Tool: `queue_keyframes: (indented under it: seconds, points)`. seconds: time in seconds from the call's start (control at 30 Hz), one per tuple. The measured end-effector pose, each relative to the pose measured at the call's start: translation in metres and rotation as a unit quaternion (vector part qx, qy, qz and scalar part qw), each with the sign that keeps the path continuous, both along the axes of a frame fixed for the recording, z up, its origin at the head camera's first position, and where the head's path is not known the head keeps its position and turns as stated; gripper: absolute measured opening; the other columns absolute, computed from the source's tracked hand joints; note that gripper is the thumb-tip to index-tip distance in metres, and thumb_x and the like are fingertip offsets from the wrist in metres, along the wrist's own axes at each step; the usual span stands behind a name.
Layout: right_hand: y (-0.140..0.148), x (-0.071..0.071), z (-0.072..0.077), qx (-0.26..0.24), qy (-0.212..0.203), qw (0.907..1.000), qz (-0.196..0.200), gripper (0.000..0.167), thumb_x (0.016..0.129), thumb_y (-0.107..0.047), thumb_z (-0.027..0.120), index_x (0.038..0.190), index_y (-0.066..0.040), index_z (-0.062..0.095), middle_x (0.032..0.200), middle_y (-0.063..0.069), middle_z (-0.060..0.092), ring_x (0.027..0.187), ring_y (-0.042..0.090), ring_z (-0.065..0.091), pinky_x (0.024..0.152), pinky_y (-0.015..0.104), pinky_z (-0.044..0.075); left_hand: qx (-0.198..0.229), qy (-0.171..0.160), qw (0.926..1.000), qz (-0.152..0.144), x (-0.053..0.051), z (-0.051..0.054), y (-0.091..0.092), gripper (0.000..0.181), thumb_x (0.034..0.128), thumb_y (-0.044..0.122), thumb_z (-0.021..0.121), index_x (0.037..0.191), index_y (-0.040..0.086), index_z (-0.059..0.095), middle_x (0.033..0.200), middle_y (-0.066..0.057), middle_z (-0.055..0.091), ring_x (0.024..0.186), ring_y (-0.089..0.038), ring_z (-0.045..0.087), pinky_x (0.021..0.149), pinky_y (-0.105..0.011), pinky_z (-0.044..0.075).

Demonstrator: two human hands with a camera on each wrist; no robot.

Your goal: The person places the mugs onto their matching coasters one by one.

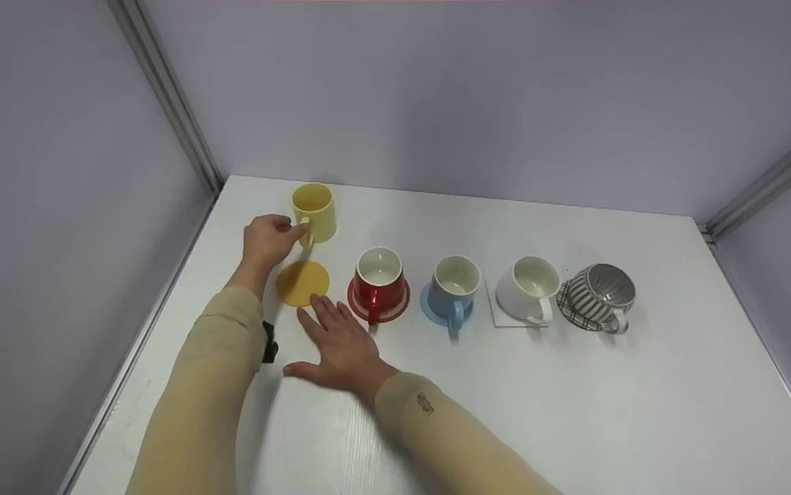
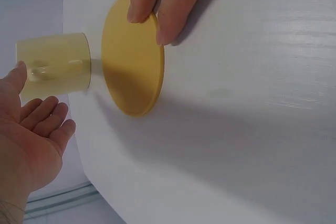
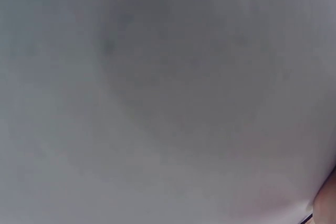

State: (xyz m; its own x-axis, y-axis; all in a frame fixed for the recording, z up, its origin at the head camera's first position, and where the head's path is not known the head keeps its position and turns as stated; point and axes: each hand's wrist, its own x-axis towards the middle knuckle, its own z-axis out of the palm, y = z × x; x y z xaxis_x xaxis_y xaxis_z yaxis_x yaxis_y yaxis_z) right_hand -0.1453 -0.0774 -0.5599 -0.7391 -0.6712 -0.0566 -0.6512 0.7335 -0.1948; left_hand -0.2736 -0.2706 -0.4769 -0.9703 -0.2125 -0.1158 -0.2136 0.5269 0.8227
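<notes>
In the head view, my left hand (image 1: 270,239) is beside the handle of a yellow mug (image 1: 320,214), its thumb at the handle. The left wrist view shows this hand (image 2: 37,145) with thumb and loosely bent fingers apart, the yellow mug (image 2: 58,64) just beyond. Nearer than the mug, a round yellow coaster (image 1: 294,284) lies flat on the table. My right hand (image 1: 346,349) is spread out, palm down, its fingertips at the near edge of the coaster (image 2: 128,51). The right wrist view is mostly a blurred pale surface.
To the right, in a row, stand a red mug (image 1: 380,292) on a red coaster, a blue mug (image 1: 452,292) on a blue one, a white mug (image 1: 521,292) on a white square one, and a striped mug (image 1: 591,295) on a checked one. Walls border the white table (image 1: 574,412).
</notes>
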Motion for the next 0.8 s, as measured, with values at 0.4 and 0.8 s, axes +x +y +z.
queue_keyframes:
  seconds: [0.4, 0.8]
  points:
    - [0.001, 0.003, 0.002, -0.014, -0.006, 0.9998, -0.009, 0.102, 0.091, -0.092, 0.023, 0.172, -0.031, 0.012, 0.179, 0.001, 0.002, 0.164, 0.017, -0.003, 0.131, 0.038, 0.0, 0.005, -0.015, 0.9998, -0.013, -0.004, -0.001, 0.01, 0.055, 0.1034, 0.036, 0.07, 0.138, -0.006, 0.065, 0.131, -0.022, 0.069, 0.119, -0.034, 0.065, 0.105, -0.049, 0.054]
    - [-0.005, 0.005, 0.001, 0.004, -0.015, 0.9997, -0.019, 0.102, 0.091, -0.093, 0.024, 0.172, -0.033, 0.007, 0.179, -0.002, -0.001, 0.163, 0.015, -0.007, 0.13, 0.036, -0.003, 0.023, -0.034, 0.999, -0.014, -0.003, -0.005, 0.012, 0.044, 0.1066, 0.034, 0.066, 0.129, -0.003, 0.071, 0.12, -0.017, 0.072, 0.105, -0.028, 0.059, 0.095, -0.042, 0.052]
